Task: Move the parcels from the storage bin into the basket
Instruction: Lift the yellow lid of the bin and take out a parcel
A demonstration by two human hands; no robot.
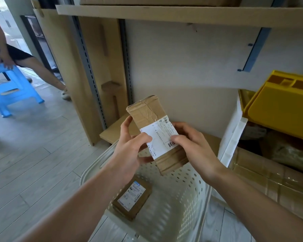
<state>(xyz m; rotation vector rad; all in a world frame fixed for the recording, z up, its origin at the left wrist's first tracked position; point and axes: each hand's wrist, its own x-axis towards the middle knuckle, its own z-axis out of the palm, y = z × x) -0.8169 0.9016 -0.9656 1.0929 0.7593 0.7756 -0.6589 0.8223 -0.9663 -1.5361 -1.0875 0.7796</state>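
1. Left hand point(132, 147): it grips the near-left side of a cardboard box point(156, 131). The thumb lies across the white label point(160, 137); the fingers curl up behind the left edge. The forearm comes in from the near left, wrist roughly straight.
2. Cardboard box: held in the air above the far part of the basket point(192, 193), tilted, its far end raised toward the wall. It touches nothing but the two hands. Judged light, since fingertips alone carry it. The walls look stiff, though creased and taped. The glossy tape and the label could be slick, so the bare cardboard long edges are judged the better hold.
3. Small parcel point(132, 199): lies flat on the basket floor at near left, label up, well apart from the held box.
4. Right hand point(191, 145): it grasps the box's right side. The thumb presses on the label beside the barcode; the fingers wrap over the right edge. The forearm enters from the near right.
5. Basket: white, perforated, standing on the floor directly under the hands, with room on its floor to the right of the small parcel.
6. Yellow bin point(278, 109): at far right, tilted on stacked goods. Whether it is the source bin cannot be told.
7. Judgement: lowering the box flat is advised; a corner drop may dent it.
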